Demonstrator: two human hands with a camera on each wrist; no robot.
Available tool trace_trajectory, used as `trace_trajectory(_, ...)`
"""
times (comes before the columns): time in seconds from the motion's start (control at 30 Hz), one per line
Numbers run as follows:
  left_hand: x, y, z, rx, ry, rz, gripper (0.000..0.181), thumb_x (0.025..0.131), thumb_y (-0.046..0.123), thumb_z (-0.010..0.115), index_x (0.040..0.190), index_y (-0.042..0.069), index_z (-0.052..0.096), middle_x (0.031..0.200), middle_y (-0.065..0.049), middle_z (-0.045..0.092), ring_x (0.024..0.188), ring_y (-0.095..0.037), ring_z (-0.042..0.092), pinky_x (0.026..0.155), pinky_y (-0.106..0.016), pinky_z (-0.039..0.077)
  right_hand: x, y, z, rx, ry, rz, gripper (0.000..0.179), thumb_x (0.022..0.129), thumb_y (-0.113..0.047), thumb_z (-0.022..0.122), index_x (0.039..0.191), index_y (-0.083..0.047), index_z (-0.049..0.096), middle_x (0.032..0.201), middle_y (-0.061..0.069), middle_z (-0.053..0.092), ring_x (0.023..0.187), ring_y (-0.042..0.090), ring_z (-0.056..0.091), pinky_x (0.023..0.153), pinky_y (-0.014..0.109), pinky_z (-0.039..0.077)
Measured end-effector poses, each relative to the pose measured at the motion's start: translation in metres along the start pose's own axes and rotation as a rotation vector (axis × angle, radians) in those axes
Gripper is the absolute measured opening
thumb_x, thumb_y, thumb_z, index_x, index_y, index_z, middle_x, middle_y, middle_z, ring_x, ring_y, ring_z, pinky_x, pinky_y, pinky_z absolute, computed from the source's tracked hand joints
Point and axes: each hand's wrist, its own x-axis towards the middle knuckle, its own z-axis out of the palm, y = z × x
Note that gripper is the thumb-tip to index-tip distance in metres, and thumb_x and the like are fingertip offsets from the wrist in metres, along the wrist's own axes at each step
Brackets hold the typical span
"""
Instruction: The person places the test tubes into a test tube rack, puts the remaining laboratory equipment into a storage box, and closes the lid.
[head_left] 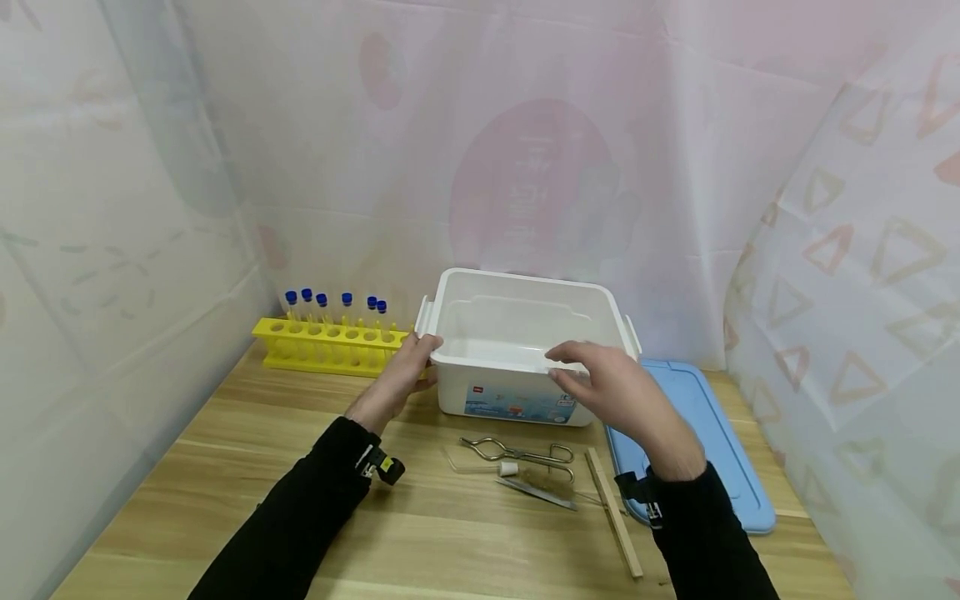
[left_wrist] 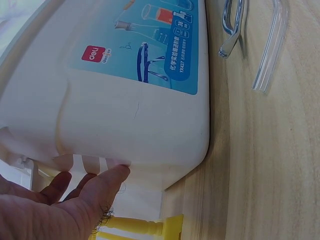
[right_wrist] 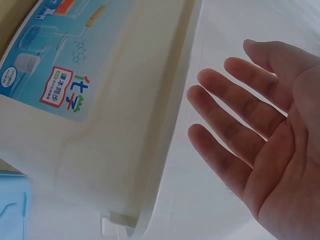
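A white plastic box (head_left: 495,379) with a blue label stands lidless at the back of the table; its inside looks bare. My left hand (head_left: 405,375) touches the box at its left front corner. In the left wrist view the thumb and fingers of this hand (left_wrist: 75,205) lie against the outer wall, below the rim. Over the front rim, toward the right end, hovers my right hand (head_left: 618,387). The right wrist view shows this hand (right_wrist: 260,135) with spread fingers and nothing in them.
Left of the box is a yellow rack (head_left: 330,333) with several blue-capped tubes. Metal tongs (head_left: 517,452), a bent clear tube (head_left: 472,469), tweezers (head_left: 536,493), a brush (head_left: 547,479) and a wooden strip (head_left: 613,512) lie in front. A blue lid (head_left: 712,442) is at right.
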Motion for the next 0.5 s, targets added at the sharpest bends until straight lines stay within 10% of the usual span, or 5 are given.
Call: trace_trajectory(0.5, 0.000, -0.002, -0.001, -0.006, -0.005, 0.010, 0.079, 0.119, 0.043, 0.045, 0.187, 0.014, 0.018, 0.188, -0.027, 0.032, 0.176, -0.053, 0.035, 0.138, -0.083, 0.034, -0.030, -0.016, 0.002, -0.029, 0.008, -0.041, 0.033, 0.114, -0.022, 0.078, 0.146, -0.012, 0.080, 0.146, 0.008, 0.084, 0.138, 0.034, 0.080, 0.113, 0.059, 0.067)
